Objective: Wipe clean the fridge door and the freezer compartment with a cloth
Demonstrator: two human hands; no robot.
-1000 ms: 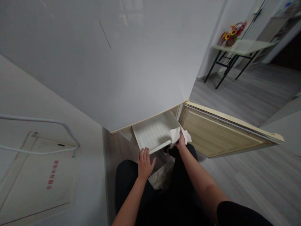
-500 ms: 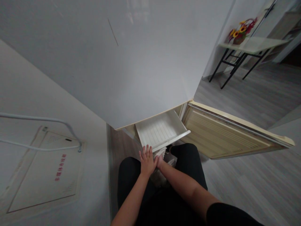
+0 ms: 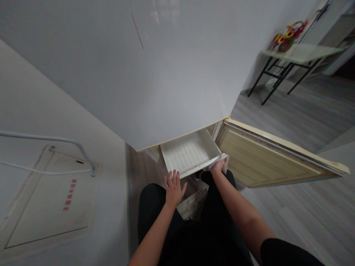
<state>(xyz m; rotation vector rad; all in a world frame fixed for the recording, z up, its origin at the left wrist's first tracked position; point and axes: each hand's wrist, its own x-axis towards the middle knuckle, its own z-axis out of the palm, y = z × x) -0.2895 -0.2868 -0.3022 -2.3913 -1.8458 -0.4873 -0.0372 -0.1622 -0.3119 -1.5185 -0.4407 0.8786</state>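
Observation:
A shallow white drawer (image 3: 191, 149) with a ribbed bottom is pulled out from the low compartment under the large pale cabinet-like body of a fridge (image 3: 166, 74). My left hand (image 3: 174, 187) lies with fingers spread against the left part of the drawer's front edge. At the right end of that edge, my right hand (image 3: 217, 167) is closed on a white cloth (image 3: 225, 162), which is pressed over the front rim. Nothing lies inside the drawer.
The fridge's yellowed door (image 3: 266, 155) stands swung out to the right. Left is a wall with a cable (image 3: 50, 139) and a panel (image 3: 52, 199). A table (image 3: 302, 53) with a flower basket (image 3: 285, 46) stands at the back right. My knees flank the drawer's front.
My right hand has slid the cloth rightward along the drawer's front edge, from beside my left hand to the far right corner. My left hand has stayed in place.

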